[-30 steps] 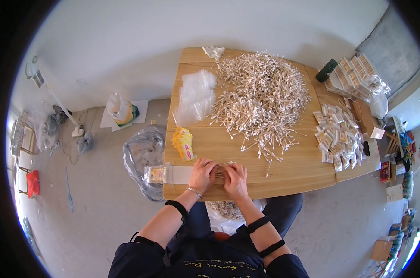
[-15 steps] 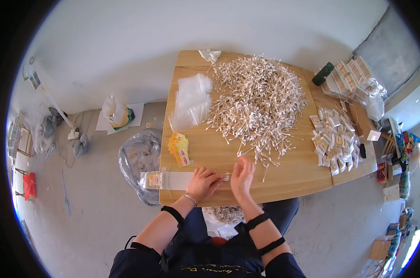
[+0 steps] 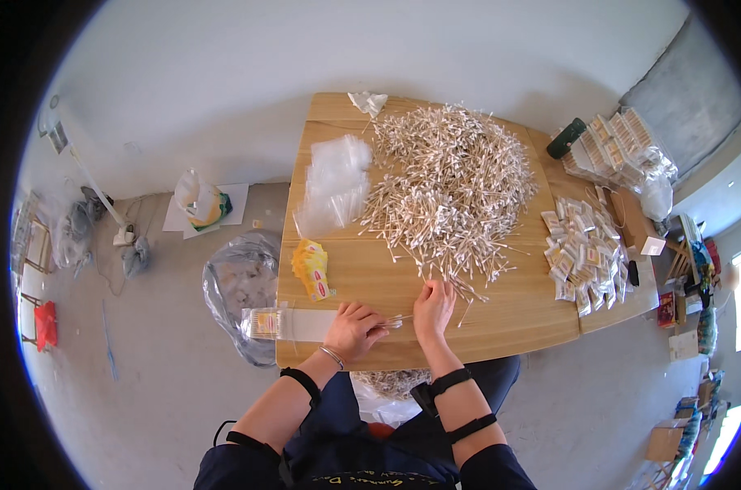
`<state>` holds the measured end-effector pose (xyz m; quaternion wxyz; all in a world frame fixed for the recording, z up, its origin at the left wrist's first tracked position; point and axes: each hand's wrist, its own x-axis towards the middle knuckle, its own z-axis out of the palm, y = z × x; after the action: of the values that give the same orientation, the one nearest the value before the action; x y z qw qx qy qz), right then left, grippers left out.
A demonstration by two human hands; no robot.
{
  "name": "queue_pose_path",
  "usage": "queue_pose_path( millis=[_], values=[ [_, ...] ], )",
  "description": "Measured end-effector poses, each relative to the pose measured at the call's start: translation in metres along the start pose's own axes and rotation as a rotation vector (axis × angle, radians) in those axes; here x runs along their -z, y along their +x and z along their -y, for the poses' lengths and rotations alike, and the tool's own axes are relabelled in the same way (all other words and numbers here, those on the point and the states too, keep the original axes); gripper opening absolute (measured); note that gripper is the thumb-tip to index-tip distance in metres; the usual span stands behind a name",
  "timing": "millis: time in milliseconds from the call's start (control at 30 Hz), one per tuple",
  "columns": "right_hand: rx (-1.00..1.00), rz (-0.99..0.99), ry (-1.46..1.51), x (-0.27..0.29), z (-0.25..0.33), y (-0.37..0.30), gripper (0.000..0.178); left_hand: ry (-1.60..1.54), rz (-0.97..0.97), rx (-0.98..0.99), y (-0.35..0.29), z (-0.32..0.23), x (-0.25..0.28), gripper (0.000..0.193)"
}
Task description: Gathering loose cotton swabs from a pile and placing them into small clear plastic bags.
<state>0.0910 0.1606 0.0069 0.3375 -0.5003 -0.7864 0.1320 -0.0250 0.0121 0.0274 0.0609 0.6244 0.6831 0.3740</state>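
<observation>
My left hand [image 3: 356, 331] is closed around a few cotton swabs [image 3: 394, 322], whose tips stick out to the right of the fingers. It rests at the right end of a white strip [image 3: 309, 324] along the table's front. At that strip's left end, a clear plastic bag packed with swabs [image 3: 264, 323] hangs over the edge. My right hand [image 3: 434, 309] has its fingers drawn together at the near edge of a large heap of loose swabs [image 3: 452, 184]; what sits between the fingertips is hidden.
Clear empty bags [image 3: 336, 186] and yellow printed cards [image 3: 311, 268] lie left of the heap. Filled packs [image 3: 587, 253] are piled at the right, below a dark green bottle [image 3: 566, 138] and stacked swab packs [image 3: 619, 147]. A clear plastic sack [image 3: 241, 294] stands on the floor left of the table.
My right hand has gone from raised and partly open beside the left to fingers closed at the heap's near edge. The left hand keeps its swabs. The whole view has shifted slightly.
</observation>
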Motion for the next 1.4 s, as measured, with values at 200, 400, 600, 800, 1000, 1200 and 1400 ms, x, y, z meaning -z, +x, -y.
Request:
queue_pose_path(
  millis=[200, 400, 600, 800, 1000, 1200, 1400],
  values=[
    [-0.044, 0.076, 0.147, 0.017, 0.004, -0.022, 0.009, 0.024, 0.005, -0.003, -0.003, 0.004, -0.002, 0.015],
    [0.147, 0.348, 0.271, 0.020, 0.013, -0.021, 0.022, 0.036, 0.012, 0.142, -0.004, -0.006, 0.002, 0.053],
    [0.276, 0.320, 0.392, 0.016, 0.021, -0.022, 0.027, -0.084, -0.116, 0.237, 0.002, -0.005, 0.001, 0.074],
    [0.410, 0.311, 0.275, 0.017, 0.034, -0.006, 0.026, -0.106, -0.099, 0.253, -0.003, 0.010, -0.011, 0.052],
    [0.439, 0.585, 0.116, 0.025, 0.031, 0.007, 0.014, -0.067, -0.113, 0.237, -0.001, 0.006, -0.010, 0.047],
    [0.297, 0.492, 0.124, 0.022, 0.025, -0.005, 0.012, -0.088, -0.163, 0.265, 0.000, 0.001, -0.008, 0.048],
    [0.196, 0.355, 0.168, 0.021, 0.007, -0.007, 0.012, -0.099, -0.116, 0.208, 0.000, 0.004, -0.004, 0.051]
  ],
)
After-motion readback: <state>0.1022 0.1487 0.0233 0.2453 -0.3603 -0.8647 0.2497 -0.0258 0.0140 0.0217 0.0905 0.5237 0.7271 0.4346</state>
